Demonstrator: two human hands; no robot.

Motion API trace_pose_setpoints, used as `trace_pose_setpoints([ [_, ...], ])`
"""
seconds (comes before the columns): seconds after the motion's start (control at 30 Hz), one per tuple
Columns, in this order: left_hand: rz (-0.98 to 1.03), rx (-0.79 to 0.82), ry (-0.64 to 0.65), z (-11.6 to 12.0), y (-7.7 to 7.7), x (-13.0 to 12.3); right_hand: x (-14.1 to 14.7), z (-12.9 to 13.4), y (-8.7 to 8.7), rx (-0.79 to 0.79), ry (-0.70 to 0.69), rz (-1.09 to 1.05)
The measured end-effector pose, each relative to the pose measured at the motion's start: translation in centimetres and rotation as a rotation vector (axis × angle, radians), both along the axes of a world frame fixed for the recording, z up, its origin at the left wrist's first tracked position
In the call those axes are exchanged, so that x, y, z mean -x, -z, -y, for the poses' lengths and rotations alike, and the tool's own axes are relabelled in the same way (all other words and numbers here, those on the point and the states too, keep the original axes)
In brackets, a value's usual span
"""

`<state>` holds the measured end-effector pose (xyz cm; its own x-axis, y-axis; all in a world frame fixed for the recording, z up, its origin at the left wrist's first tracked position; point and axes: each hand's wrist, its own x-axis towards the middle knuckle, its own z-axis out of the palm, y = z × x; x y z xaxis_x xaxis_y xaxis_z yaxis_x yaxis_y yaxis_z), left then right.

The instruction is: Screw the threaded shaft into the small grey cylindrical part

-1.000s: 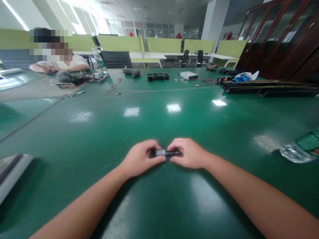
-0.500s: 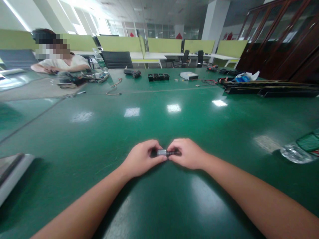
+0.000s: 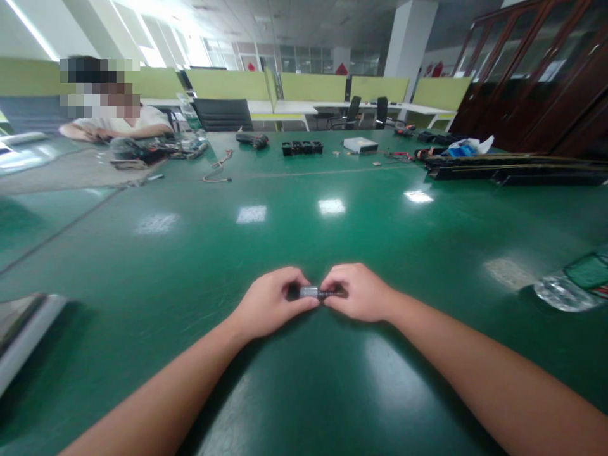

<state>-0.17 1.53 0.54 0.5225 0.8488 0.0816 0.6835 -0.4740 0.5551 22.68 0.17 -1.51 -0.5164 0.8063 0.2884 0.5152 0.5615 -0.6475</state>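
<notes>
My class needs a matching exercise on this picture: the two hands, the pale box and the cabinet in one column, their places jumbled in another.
1. left hand
2. right hand
3. pale box
4. cabinet

A. at the upper right, beyond the table
B. fingers at the thin dark part of the small object
C. on the table's far side
D. fingers at the small object's grey part

Pairs: 1-D, 2-B, 3-C, 4-A

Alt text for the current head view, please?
Left hand and right hand hold a small cylindrical object, grey toward the left, dark toward the right, at a green table. Another person sits far left.
</notes>
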Motion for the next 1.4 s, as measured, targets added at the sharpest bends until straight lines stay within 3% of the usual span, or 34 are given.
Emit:
trace_pose_setpoints([
  [1.4, 0.002, 0.002, 0.004, -0.11, 0.33, 0.20, -0.48, 0.18, 0.09, -0.032, -0.007, 0.037],
])
